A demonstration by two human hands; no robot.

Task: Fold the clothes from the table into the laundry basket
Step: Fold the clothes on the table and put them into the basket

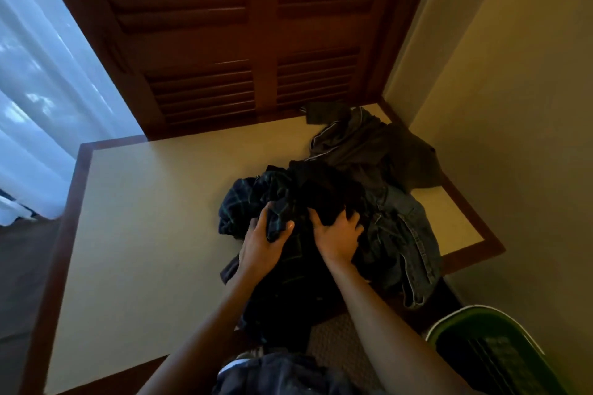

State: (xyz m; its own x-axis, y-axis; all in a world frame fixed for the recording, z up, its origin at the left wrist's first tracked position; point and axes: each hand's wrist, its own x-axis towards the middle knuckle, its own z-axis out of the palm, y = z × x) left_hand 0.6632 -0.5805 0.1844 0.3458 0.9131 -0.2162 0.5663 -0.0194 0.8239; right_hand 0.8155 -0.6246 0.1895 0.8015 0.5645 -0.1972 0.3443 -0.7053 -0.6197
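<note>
Under both hands' grip, left (261,242) and right (337,234): plaid shirt (256,196).

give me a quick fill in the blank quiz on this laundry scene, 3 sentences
1. The left hand grips the dark ____-patterned shirt.
2. The clothes pile lies on the ____.
3. The green laundry basket stands on the floor at the lower ____ of the view.

Missing words: plaid; table; right

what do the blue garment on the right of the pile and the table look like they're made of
Blue garment: looks like denim, matte faded blue with raised stitched seams. Table: dark reddish wood border, slightly glossy, around a smooth cream inset panel; whether that panel is laminate or painted is unclear.
</note>
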